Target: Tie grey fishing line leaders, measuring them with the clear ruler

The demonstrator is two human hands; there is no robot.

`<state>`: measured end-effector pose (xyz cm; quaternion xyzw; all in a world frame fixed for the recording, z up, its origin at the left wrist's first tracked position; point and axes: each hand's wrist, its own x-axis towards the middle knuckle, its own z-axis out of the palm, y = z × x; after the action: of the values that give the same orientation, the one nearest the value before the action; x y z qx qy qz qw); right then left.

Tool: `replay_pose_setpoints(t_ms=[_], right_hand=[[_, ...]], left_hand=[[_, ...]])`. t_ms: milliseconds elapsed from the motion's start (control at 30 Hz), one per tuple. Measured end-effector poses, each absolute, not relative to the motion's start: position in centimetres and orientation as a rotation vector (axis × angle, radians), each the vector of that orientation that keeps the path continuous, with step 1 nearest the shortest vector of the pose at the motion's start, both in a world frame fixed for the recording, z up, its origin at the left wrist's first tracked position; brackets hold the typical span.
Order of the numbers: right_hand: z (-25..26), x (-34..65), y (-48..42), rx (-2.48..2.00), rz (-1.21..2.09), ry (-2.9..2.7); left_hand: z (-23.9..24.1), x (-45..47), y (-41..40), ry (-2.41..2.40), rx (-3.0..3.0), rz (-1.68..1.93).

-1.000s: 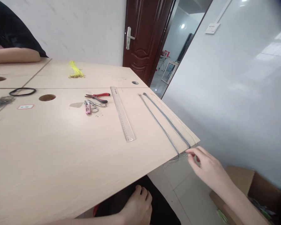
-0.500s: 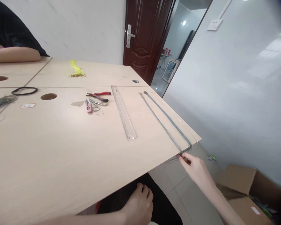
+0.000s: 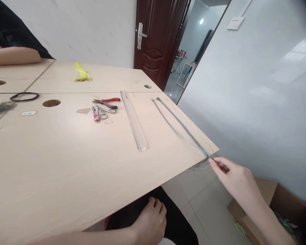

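Note:
At the table's right front corner, my right hand (image 3: 236, 175) pinches strands at the end of a long bundle of blue-grey threads (image 3: 185, 128). The bundle runs back along the table, and its loose ends hang over the edge. A thinner bundle of the same colour (image 3: 165, 118) lies to its left, its near end spread out. To the right, pale threads (image 3: 193, 124) follow the table's side edge. My left hand (image 3: 153, 219) rests on my dark-trousered leg below the edge, fingers loosely bent and holding nothing.
A clear ruler (image 3: 134, 122) lies mid-table. Left of it are red-handled pliers (image 3: 109, 102), scissors (image 3: 104, 112) and pink snips (image 3: 95, 115). Yellow threads (image 3: 82, 73) lie farther back. A cardboard box (image 3: 264, 192) stands on the floor at right. Another person's forearm (image 3: 15, 56) rests at far left.
My right hand has moved right, from the thinner bundle's end to the thicker bundle's end at the corner. The thinner bundle's near end now lies loose and fanned out. My left hand stays put.

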<state>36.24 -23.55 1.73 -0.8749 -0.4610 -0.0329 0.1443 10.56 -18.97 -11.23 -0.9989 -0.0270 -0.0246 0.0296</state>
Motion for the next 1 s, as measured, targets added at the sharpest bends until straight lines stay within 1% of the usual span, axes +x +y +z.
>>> replay_pose_setpoints(t_ms=[133,233,567,800,1000], right_hand=[[2.4,36.2,-23.5,-2.517,-0.163,-1.303],[2.5,36.2,-23.3,-2.534,-0.139,-1.317],[1.6,35.4,-22.1,-2.592,0.262,-1.542],[1.4,35.8,-20.2,-2.519,0.13,-1.56],[0.5,36.2,-18.8,-2.379,0.094,-1.678]], left_hand=[[-11.1,10.6,-19.0,-0.071,-3.074,-0.045],[-10.9,10.6,-19.0,-0.071,-3.074,-0.018],[-11.7,11.0,-18.9,-0.076,-3.098,0.054],[-13.1,11.4,-19.0,-0.078,-3.105,0.096],[-14.0,12.2,-18.6,-0.046,-3.09,0.181]])
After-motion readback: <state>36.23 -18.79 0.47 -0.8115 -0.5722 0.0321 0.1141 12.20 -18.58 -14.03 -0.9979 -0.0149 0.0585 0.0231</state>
